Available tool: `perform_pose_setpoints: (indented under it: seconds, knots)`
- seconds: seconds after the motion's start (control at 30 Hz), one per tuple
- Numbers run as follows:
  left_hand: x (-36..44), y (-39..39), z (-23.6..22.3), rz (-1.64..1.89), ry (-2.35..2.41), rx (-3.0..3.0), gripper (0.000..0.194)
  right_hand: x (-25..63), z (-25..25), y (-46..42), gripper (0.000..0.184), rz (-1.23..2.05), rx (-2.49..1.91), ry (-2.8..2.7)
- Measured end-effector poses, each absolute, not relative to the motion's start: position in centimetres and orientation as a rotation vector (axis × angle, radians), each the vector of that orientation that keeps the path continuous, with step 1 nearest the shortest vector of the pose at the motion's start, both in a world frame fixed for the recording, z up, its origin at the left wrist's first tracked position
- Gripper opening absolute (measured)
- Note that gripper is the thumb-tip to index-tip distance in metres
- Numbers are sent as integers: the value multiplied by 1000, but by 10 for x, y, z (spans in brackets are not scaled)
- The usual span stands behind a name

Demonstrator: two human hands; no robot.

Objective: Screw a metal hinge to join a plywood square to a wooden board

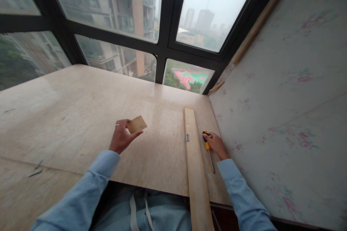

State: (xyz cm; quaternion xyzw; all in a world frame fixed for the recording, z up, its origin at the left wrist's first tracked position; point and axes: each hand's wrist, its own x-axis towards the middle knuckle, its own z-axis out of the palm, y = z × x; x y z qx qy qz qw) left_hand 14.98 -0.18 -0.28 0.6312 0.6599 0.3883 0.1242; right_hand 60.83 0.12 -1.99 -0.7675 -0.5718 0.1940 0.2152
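Note:
My left hand (123, 135) pinches a small thin tan wooden piece (137, 125) between thumb and fingers, above the marble-look surface. Small pale spots, perhaps holes, mark its right side. My right hand (214, 143) is closed around the yellow and black handle of a screwdriver (207, 145), whose shaft points down toward me. Between my hands lies a long wooden board (194, 151), running from the middle of the surface out past its front edge. A small silver metal hinge or bracket (187, 137) sits on the board's left edge.
The pale stone-like surface (81, 115) meets dark-framed windows (159, 48) at the back. A wall with flowered paper (284, 115) closes the right side. Small dark metal bits (35, 173) lie at the left. A short wood strip (217, 86) rests in the back corner.

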Motion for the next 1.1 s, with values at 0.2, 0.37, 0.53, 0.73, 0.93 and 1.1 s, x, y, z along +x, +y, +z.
perform_pose_setpoints:
  seconds: [0.2, 0.37, 0.53, 0.73, 0.93, 1.1]
  knots:
    - [255, -12, -28, 886, 1572, 1899, 65, 605, -18, 1, 36, 454, -2171, -1699]
    - [288, -17, -34, 672, 1536, 2028, 58, 605, -22, 3, 35, 429, -2161, -1763]
    - [303, -12, -37, 599, 1546, 2012, 59, 606, -24, 5, 32, 366, -2200, -1838]
    - [312, -6, -50, 655, 1495, 1904, 69, 605, -22, 3, 31, 378, -2198, -1847]
    - [313, -5, -51, 695, 1475, 1804, 73, 601, -10, -3, 35, 471, -2247, -1846]
    - [315, -6, -51, 692, 1540, 1736, 76, 599, -3, -6, 40, 344, -2294, -1850]
